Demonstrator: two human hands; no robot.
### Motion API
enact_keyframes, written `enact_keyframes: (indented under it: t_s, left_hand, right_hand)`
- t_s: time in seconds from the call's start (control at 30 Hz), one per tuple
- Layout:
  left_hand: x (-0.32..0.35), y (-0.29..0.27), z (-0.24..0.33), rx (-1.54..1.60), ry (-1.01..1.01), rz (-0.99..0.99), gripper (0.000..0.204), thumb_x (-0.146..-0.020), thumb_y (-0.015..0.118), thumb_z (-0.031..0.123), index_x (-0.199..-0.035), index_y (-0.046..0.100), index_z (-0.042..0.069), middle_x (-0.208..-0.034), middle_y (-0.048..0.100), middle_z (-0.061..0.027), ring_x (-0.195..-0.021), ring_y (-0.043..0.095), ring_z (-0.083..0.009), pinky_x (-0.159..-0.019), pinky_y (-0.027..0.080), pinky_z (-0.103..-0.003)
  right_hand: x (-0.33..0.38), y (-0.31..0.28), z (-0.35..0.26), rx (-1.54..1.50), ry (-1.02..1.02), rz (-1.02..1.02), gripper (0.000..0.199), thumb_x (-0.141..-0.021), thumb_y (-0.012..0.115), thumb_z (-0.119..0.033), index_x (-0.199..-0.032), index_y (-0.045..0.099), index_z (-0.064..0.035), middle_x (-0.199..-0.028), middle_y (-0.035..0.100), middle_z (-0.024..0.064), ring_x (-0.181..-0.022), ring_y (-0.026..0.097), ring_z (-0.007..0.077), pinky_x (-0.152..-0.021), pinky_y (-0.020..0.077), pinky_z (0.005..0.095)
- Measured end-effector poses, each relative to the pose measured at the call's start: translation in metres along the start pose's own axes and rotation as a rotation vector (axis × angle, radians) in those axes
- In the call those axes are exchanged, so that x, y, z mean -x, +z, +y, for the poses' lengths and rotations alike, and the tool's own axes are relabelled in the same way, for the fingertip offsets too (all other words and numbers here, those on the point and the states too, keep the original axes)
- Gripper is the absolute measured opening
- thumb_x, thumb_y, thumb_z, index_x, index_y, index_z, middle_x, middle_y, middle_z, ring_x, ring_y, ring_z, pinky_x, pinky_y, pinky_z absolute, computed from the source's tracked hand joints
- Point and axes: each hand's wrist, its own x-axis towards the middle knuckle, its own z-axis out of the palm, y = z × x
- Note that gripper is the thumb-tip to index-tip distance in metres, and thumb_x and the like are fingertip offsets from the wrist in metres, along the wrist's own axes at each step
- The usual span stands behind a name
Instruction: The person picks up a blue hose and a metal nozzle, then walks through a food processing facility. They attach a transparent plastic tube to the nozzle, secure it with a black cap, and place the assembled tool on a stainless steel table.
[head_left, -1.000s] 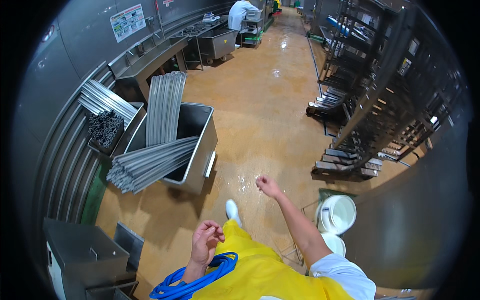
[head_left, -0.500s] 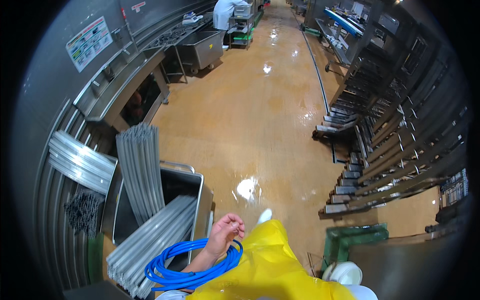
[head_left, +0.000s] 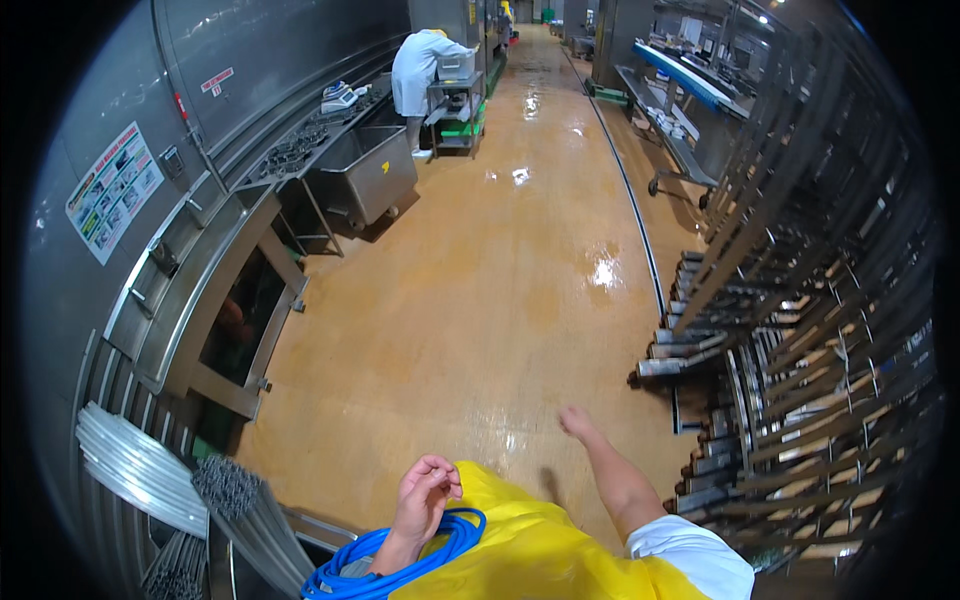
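Loosely curled at the lower centre, the left hand (head_left: 424, 495) is seen with its grip released, a coil of blue hose (head_left: 412, 580) being carried looped around that forearm. Farther right, the right hand (head_left: 577, 422) is held out above the floor (head_left: 450, 330), its grip too blurred to tell; the lower left is occupied by metal rods (head_left: 140, 465), the right side by dark racks (head_left: 765, 200).

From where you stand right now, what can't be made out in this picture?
All in the head view:
Right hand: small and blurred; single fingers are unclear.
Blue hose below the left hand: partly cut off by the lower edge.
Metal rods: lower ends cut off by that edge.
Wearer's feet: hidden by the yellow apron.
Grey tub beside the person in white: contents too small to see.
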Motion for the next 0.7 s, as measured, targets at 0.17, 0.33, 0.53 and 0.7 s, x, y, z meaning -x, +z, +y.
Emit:
enact_keyframes:
  t_s: [0.17,0.33,0.53,0.7]
  left_hand:
    - [-0.289,-0.04,0.055,0.025,0.12,0.145,0.016,-0.102,0.063,0.018,-0.11,0.063,0.004,-0.096,0.068,-0.0115,-0.08,0.068,-0.0212,-0.073,0.057,-0.032]
    - [-0.608,-0.055,0.176,0.053,0.151,0.141,0.014,-0.103,0.061,0.015,-0.111,0.063,0.004,-0.096,0.068,-0.0114,-0.081,0.068,-0.0203,-0.073,0.057,-0.031]
    - [-0.957,-0.025,0.299,0.075,0.02,0.051,0.011,-0.105,0.06,0.011,-0.112,0.063,0.003,-0.096,0.068,-0.0103,-0.082,0.067,-0.0182,-0.074,0.055,-0.03]
    - [-1.275,-0.042,0.346,-0.017,-0.01,0.059,0.01,-0.105,0.06,0.01,-0.112,0.063,0.004,-0.096,0.069,-0.0093,-0.081,0.067,-0.0165,-0.075,0.055,-0.03]
  right_hand:
    - [-0.282,0.045,-0.426,-0.148,-0.545,-0.201,0.027,-0.105,0.063,-0.031,-0.107,0.068,-0.005,-0.088,0.07,0.0034,-0.075,0.065,0.0133,-0.068,0.0536,0.0309]
    - [-0.555,-0.016,-0.499,0.39,-0.405,-0.226,0.038,-0.101,0.065,-0.042,-0.097,0.07,-0.0047,-0.083,0.07,0.0054,-0.076,0.066,0.0174,-0.07,0.0548,0.0372]
    - [-0.657,-0.161,-0.366,0.207,0.46,-0.081,0.031,-0.102,0.059,-0.032,-0.088,0.069,-0.006,-0.076,0.069,0.012,-0.066,0.066,0.0199,-0.06,0.0534,0.0361]
    - [-0.753,-0.257,-0.396,0.239,0.967,-0.157,0.026,-0.099,0.062,-0.03,-0.093,0.074,-0.0076,-0.083,0.073,0.0111,-0.073,0.069,0.0239,-0.065,0.0548,0.0403]
